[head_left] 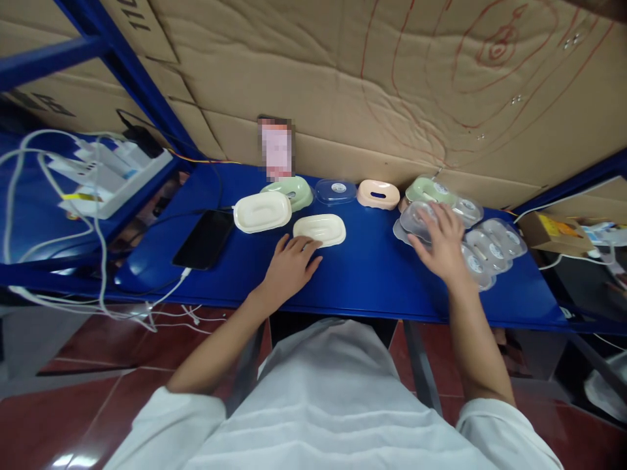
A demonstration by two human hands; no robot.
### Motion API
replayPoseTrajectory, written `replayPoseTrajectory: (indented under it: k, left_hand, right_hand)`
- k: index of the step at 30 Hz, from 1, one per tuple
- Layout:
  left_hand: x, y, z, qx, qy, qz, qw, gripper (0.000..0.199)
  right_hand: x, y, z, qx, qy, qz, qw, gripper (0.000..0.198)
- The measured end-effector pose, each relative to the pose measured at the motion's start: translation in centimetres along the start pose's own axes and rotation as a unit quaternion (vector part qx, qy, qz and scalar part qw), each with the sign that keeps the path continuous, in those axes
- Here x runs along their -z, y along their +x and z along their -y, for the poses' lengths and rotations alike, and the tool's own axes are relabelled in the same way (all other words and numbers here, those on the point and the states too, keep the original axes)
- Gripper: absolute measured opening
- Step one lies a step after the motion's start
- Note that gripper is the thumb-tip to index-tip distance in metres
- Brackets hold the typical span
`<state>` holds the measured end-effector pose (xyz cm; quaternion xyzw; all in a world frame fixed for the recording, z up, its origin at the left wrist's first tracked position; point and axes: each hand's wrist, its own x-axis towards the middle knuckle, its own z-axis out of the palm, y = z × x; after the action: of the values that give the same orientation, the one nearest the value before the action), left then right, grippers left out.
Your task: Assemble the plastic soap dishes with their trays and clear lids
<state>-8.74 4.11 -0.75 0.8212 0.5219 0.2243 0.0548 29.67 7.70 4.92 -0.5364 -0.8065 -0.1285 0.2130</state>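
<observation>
My left hand (292, 266) is low over the table with its fingers apart, the fingertips at the near edge of a cream soap dish piece (319, 230). A second cream piece (262, 212) lies up and to the left, overlapping a green soap dish (296, 190). My right hand (445, 245) has its thumb and fingers on a clear plastic lid (416, 219), which lies over another clear piece. Behind this hand sits another green soap dish (430, 189). More clear lids (494, 245) with round labels overlap to the right.
At the back are a peach soap dish (379, 194) and a flat clear lid (336, 191). A phone (204, 240) lies left; a blurred screen (277, 147) leans on the cardboard. White cables and a power strip (122, 179) crowd the left, a small carton (558, 234) the right.
</observation>
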Motion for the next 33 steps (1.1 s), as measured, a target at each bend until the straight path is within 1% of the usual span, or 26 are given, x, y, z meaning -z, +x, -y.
replayPoseTrajectory:
  k: [2,3,5,6,8,11,13,15,17,20,22,24,27,29,31,33]
  left_hand:
    - [0.5,2.2,-0.2,-0.039,0.002,0.050,0.998,0.030]
    - [0.8,3.5,-0.4,-0.050,0.009,0.065,0.997,0.029]
    - [1.4,5.8,-0.6,-0.062,0.018,0.071,0.995,0.029]
    - [1.5,6.8,-0.7,-0.066,0.023,0.070,0.995,0.029]
    - [1.4,8.1,-0.7,-0.074,0.030,0.070,0.994,0.030]
    - [0.7,8.3,-0.2,-0.086,0.030,0.076,0.993,0.033]
    - [0.2,7.9,0.5,-0.103,0.016,0.089,0.991,0.037]
    - [0.0,7.8,1.5,-0.118,-0.006,0.104,0.988,0.040]
    - [-0.1,7.9,2.5,-0.115,-0.032,0.105,0.987,0.044]
    - [0.0,8.4,3.6,-0.091,-0.081,0.086,0.989,0.063]
    - [0.0,8.6,3.9,-0.083,-0.112,0.078,0.987,0.076]
    - [0.0,8.6,3.9,-0.089,-0.123,0.066,0.986,0.082]
    - [-0.1,8.7,3.7,-0.112,-0.097,0.038,0.988,0.080]
    - [-0.2,8.8,3.7,-0.120,-0.077,0.023,0.990,0.076]
    - [-0.3,8.8,3.9,-0.128,-0.076,0.019,0.989,0.073]
    - [-0.5,8.7,4.3,-0.140,-0.083,0.016,0.987,0.065]
  right_hand:
    - [-1.0,1.3,2.9,0.051,0.037,0.044,0.997,0.056]
    - [-1.6,1.9,4.2,0.077,0.053,0.071,0.993,0.055]
    - [-3.3,3.3,6.4,0.113,0.071,0.119,0.984,0.055]
    - [-4.2,4.0,7.0,0.118,0.072,0.133,0.981,0.057]
    - [-6.2,5.5,7.6,0.093,0.062,0.142,0.984,0.062]
    - [-9.0,7.6,7.3,-0.012,0.045,0.118,0.992,0.069]
    - [-10.4,8.6,6.9,-0.072,0.041,0.104,0.991,0.068]
    - [-10.9,9.0,6.8,-0.098,0.037,0.103,0.989,0.061]
    - [-10.7,9.1,7.0,-0.096,0.034,0.109,0.989,0.052]
    - [-9.3,8.6,7.5,-0.070,0.056,0.108,0.990,0.047]
    - [-8.1,8.1,8.0,-0.032,0.094,0.106,0.989,0.046]
    - [-7.3,7.5,8.9,0.015,0.131,0.112,0.985,0.046]
    - [-6.5,6.7,10.1,0.085,0.164,0.124,0.975,0.044]
    - [-6.3,6.3,10.4,0.115,0.172,0.127,0.970,0.043]
    - [-6.2,6.1,10.0,0.124,0.173,0.131,0.968,0.047]
    - [-6.2,5.9,9.0,0.115,0.170,0.135,0.969,0.053]
